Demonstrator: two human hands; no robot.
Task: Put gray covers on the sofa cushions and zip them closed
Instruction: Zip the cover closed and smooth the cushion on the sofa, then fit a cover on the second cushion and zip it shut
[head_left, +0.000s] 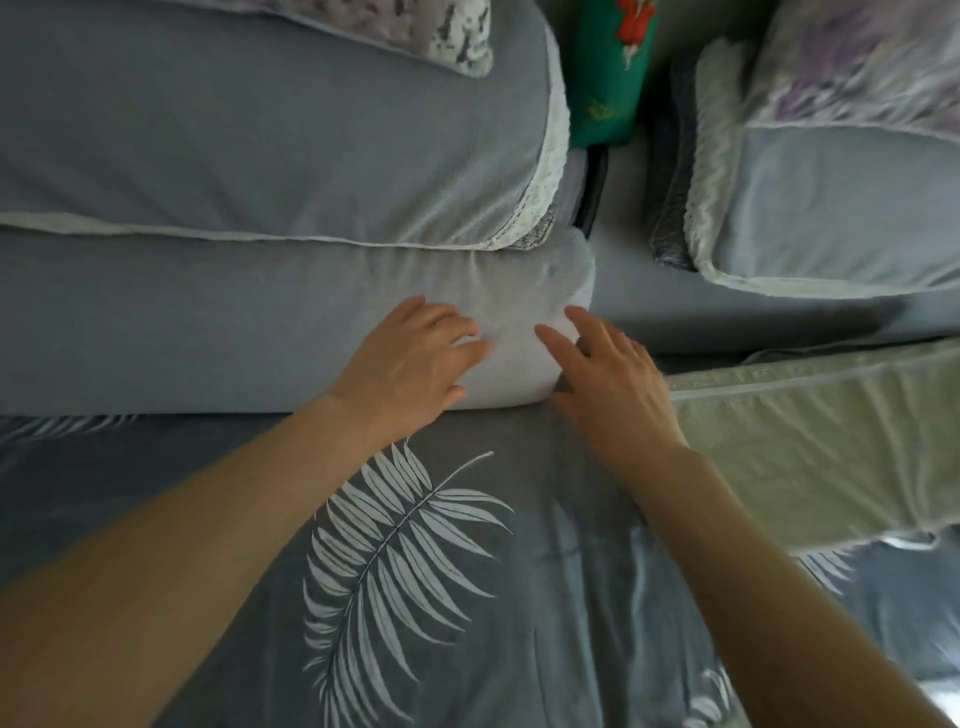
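A long cushion in a plain gray cover (218, 322) lies across the middle of the view, its right end rounded and lighter. My left hand (410, 364) rests flat on that end with fingers spread. My right hand (613, 379) lies beside it at the cushion's lower right corner, fingers apart, fingertips touching the cover. Neither hand grips anything. No zipper is visible. A second gray-covered cushion (260, 145) with white piping and a lace edge lies behind the first.
A gray sheet with white leaf prints (415, 571) spreads in front under my forearms. A pale green quilted cushion (810, 441) lies at the right. Another gray cushion (831, 208) with lace trim sits at the back right. A green floral pillow (608, 67) stands between them.
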